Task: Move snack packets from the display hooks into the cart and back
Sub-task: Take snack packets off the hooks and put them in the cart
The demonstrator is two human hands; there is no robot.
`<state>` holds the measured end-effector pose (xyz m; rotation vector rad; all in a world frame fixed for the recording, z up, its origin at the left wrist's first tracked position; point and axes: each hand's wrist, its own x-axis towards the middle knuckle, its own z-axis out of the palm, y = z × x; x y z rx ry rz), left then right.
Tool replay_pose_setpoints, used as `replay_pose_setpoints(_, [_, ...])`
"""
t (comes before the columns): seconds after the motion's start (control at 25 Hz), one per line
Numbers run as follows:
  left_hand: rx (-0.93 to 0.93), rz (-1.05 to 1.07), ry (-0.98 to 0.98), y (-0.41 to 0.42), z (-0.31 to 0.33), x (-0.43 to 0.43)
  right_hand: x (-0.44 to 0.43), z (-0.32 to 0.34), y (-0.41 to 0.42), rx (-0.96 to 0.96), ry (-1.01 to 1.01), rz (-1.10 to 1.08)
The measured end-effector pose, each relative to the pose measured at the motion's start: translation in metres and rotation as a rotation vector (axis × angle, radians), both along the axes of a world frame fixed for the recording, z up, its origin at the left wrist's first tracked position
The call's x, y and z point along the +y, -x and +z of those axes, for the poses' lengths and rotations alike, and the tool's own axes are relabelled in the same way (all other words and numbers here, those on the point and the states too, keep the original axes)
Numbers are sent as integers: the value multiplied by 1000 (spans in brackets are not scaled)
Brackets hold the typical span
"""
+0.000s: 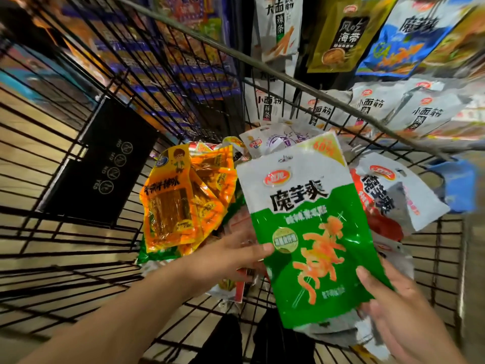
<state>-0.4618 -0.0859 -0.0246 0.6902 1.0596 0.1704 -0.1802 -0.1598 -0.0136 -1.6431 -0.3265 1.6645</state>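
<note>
Green and white glossy film forms the snack packet (pixel 309 232), which is held upright just above the heap of packets lying in the wire cart (pixel 265 64). Its left edge is pinched by the left hand (pixel 236 256), with the thumb pressed on the printed front and the other fingers hidden behind. Its lower right corner is pinched by the right hand (pixel 401 319), thumb on the front and fingers curled beneath the bottom edge.

The packet is judged to be light and soft. The film looks slippery and likely to buckle where it is squeezed. A surer hold would probably be found on the flat sealed borders, or on the top strip if it is to be hung again; no hanger hole can be made out there.

In the cart, orange packets (pixel 170 203) lie to the left and a red and white packet (pixel 388 195) lies to the right. A black panel (pixel 105 164) is set against the cart's left wire wall. Beyond the rim, an olive packet (pixel 338 32) and white packets (pixel 425 111) hang in rows on the display. The hooks themselves cannot be seen.
</note>
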Motion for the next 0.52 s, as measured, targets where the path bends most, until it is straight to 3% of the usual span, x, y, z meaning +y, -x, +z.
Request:
replay_pose_setpoints(0.12, [-107,172,-11,-2,6,1,9,-7,26,38,4,72])
replay_pose_setpoints(0.24, [40,301,-74,11,11,14,24,-11,43,0,-41,272])
replay_pose_setpoints(0.32, [63,273,-124,25,12,22,40,-10,52,-26,-92,378])
replay_pose_setpoints(0.52, [24,80,-193,23,21,24,71,-16,67,-6,-139,316])
